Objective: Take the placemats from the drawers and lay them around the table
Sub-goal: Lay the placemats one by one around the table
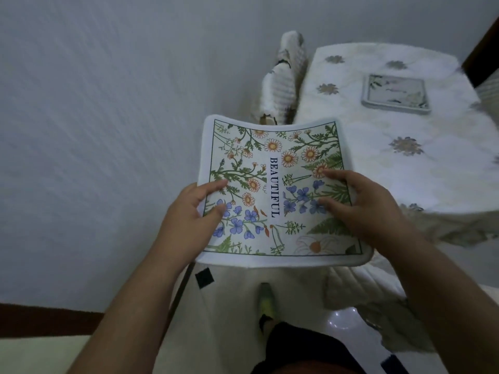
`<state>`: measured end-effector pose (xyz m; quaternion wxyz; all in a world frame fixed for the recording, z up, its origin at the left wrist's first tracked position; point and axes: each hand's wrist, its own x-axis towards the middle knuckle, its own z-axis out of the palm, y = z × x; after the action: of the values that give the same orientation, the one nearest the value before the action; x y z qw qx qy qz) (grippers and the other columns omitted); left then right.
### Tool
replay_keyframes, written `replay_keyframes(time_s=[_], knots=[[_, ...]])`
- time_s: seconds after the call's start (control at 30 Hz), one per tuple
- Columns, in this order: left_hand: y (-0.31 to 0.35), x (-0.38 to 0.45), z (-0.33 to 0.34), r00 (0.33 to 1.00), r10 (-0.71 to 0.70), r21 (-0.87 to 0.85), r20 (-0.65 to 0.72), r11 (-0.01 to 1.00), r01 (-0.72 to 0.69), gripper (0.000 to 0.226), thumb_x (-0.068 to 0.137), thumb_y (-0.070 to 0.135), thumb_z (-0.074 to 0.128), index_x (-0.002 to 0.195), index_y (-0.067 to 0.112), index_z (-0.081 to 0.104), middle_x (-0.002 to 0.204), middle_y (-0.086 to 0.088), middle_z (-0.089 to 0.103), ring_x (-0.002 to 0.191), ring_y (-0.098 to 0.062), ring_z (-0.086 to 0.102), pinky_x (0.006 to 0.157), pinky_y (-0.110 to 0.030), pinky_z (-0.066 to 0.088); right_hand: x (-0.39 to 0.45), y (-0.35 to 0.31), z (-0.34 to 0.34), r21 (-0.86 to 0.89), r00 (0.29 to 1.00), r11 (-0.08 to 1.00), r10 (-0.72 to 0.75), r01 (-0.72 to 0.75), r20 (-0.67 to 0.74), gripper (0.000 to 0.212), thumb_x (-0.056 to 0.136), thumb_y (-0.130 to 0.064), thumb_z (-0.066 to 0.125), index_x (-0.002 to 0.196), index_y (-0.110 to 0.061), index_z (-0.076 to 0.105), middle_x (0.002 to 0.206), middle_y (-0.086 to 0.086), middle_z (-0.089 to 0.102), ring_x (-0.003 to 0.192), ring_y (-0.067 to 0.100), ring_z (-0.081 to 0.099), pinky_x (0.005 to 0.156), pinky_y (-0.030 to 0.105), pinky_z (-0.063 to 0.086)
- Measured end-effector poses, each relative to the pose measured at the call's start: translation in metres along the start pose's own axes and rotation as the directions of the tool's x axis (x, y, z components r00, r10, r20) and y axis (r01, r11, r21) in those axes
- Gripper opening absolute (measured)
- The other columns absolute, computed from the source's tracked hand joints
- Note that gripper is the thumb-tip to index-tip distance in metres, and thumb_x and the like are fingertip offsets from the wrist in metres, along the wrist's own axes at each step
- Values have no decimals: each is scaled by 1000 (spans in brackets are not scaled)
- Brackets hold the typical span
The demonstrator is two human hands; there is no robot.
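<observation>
The left hand (193, 209) pinches the left edge of a placemat (272, 190), thumb and forefinger lying on its printed face, the other fingers hidden beneath. The right hand (361, 206) holds the right edge, thumb and forefinger spread on top over the blue flowers and the fern leaves; whether its remaining fingers curl under cannot be told. Between the two hands the mat is held in the air, face up, in front of the body, its far edge sagging in a shallow curve. It has a white border, a thin dark frame line, daisies, blue flowers, green fronds, and the word BEAUTIFUL running down the middle.

To the right stands the table (383, 147) under a pale cloth with grey flower motifs; the held mat's right corner overlaps the table edge in view, though contact cannot be judged. A second mat (395, 94) lies flat on the far part of the table, well apart from the held one. Beyond the held mat's far edge, beside the table, a chair (283, 79) with a white ribbed cover stands against the pale wall (108, 90). Below the mat a glossy floor (340, 319) shows near the person's dark clothing
</observation>
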<state>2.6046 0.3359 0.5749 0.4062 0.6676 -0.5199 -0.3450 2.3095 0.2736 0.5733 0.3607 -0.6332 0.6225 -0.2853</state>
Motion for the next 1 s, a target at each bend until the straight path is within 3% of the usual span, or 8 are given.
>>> replay_keyframes(time_s=[0.1,0.17,0.33,0.4,0.5,0.8,0.9,1.0], knots=[[0,50,7,997,40,72,60,996,-44,38,97,23,67,126,46,65,119,22,56,106,0,63,82,-23,59,35,8,5,21,998,999,43,-42,-45,55,82,-31,80,132,-42,58,125,-6,63,97,16,66,70,28,60],[0,86,11,994,56,89,89,994,-64,39,97,23,66,128,46,64,120,20,56,105,4,63,79,-18,58,66,12,11,25,996,999,48,-46,-75,55,82,-32,80,132,-41,59,126,-4,63,97,15,65,69,24,57],[10,177,12,988,35,140,150,988,-56,60,92,0,64,133,44,60,120,23,52,105,1,62,70,-11,56,157,10,27,58,992,998,13,-6,-124,54,82,-33,80,131,-41,59,130,-5,61,105,12,62,90,34,58],[19,212,15,986,25,148,167,988,-51,68,88,-7,62,134,44,58,120,24,51,105,1,62,68,-11,56,191,5,25,37,990,999,-3,9,-139,54,83,-33,80,132,-40,59,127,-8,60,103,9,58,89,27,55],[34,261,24,983,35,154,181,986,-63,71,87,-8,62,135,44,57,119,26,49,104,2,61,66,-10,56,234,-4,13,34,986,999,11,-6,-166,53,84,-31,79,132,-39,59,118,-13,56,98,5,56,74,6,44],[58,396,87,920,110,131,377,977,-171,59,90,9,72,132,49,58,120,22,51,103,-5,65,71,-19,60,300,18,-25,67,929,984,177,-164,-326,54,84,-30,79,134,-36,60,129,-4,63,106,11,60,94,28,53],[62,444,116,865,146,117,480,967,-228,59,89,15,76,132,50,58,119,25,52,106,-9,66,79,-30,63,316,27,-35,69,882,967,252,-245,-398,53,84,-31,79,134,-36,60,129,-6,63,106,9,58,96,28,52],[67,499,143,781,194,77,594,952,-295,59,90,17,75,133,52,57,126,14,54,108,-12,66,76,-28,63,336,30,-41,99,812,943,323,-316,-487,52,84,-33,79,133,-37,61,128,-6,64,105,10,59,97,33,53]])
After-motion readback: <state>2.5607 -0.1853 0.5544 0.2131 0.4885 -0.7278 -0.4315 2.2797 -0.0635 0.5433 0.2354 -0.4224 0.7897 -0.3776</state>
